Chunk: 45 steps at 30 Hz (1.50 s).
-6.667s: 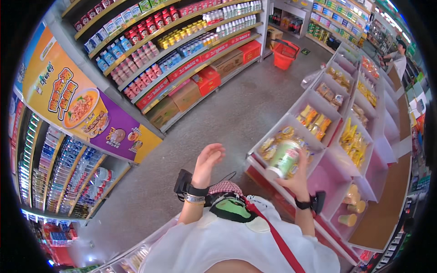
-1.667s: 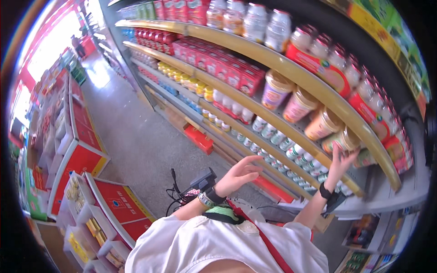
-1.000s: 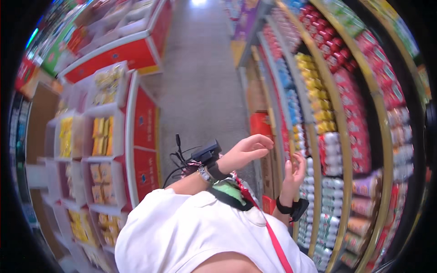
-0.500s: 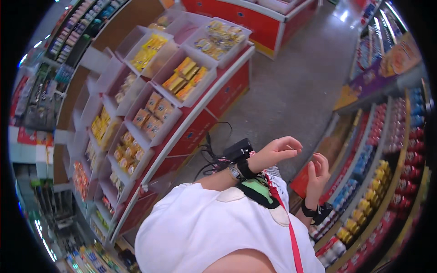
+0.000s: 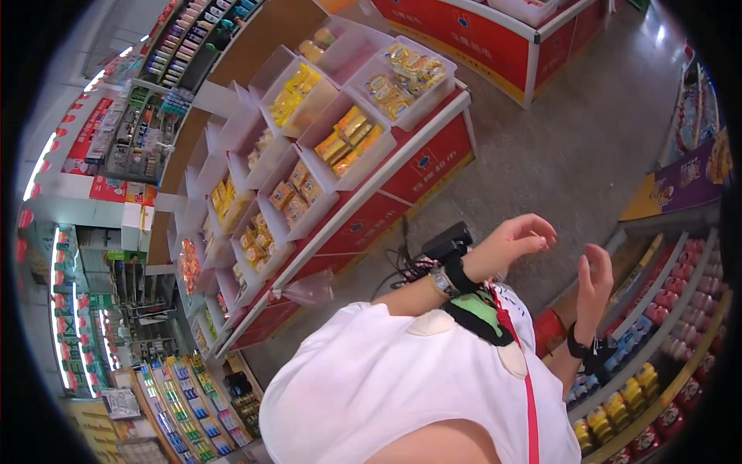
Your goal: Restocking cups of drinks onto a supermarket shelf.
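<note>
Along the left side, translucent plastic bins are standing in rows on a red-sided surface, presumably keeping each kind of snack apart yet visible; squarish tan packets and glossy golden packets are filling two of them. Mid-aisle, the left hand is hovering over the smooth grey floor, its grip holding nothing, its fingers curving loosely; a boxy black device is sitting at the wrist, probably strapped to leave the palm free. Just right, the right hand is also grasping nothing, its thumb standing off from the fingers. Near it, farther right, rounded pink bottles are lining the shelves in tight rows, likely for saving space.
</note>
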Tool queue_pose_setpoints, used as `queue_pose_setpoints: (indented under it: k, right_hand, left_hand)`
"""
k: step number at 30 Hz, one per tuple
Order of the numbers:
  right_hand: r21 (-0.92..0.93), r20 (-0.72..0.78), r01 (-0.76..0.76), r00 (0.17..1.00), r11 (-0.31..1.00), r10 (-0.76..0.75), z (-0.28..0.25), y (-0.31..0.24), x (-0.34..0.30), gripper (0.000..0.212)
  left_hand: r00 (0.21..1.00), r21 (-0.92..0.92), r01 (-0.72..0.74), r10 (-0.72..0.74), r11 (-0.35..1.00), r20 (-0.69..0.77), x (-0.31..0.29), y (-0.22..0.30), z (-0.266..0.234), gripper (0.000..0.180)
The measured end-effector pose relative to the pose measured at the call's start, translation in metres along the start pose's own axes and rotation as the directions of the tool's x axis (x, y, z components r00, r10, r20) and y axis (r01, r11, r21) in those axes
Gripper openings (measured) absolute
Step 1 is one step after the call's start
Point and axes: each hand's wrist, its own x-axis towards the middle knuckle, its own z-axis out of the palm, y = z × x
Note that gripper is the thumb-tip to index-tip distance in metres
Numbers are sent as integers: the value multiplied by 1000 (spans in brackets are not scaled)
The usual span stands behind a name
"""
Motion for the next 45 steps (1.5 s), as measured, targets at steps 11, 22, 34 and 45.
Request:
queue_pose_setpoints:
  k: [11, 22, 34, 45]
  right_hand:
    - [38, 141, 10, 990, 999, -15, 24, -11, 142, 22]
    - [-79, 387, 131, 918, 988, -91, 75, -59, 288, 22]
    - [1, 651, 199, 744, 980, -152, 141, -49, 457, 25]
    - [108, 800, 498, 471, 860, -373, 168, -64, 653, 27]
  left_hand:
    - [963, 64, -113, 125, 992, -239, 89, 44, -57, 26]
    - [918, -157, -359, 317, 920, -240, 205, 111, -147, 25]
    - [742, -71, -410, 287, 909, -606, 279, 157, -215, 21]
    - [491, -111, -578, 236, 808, -839, 411, 201, -252, 23]
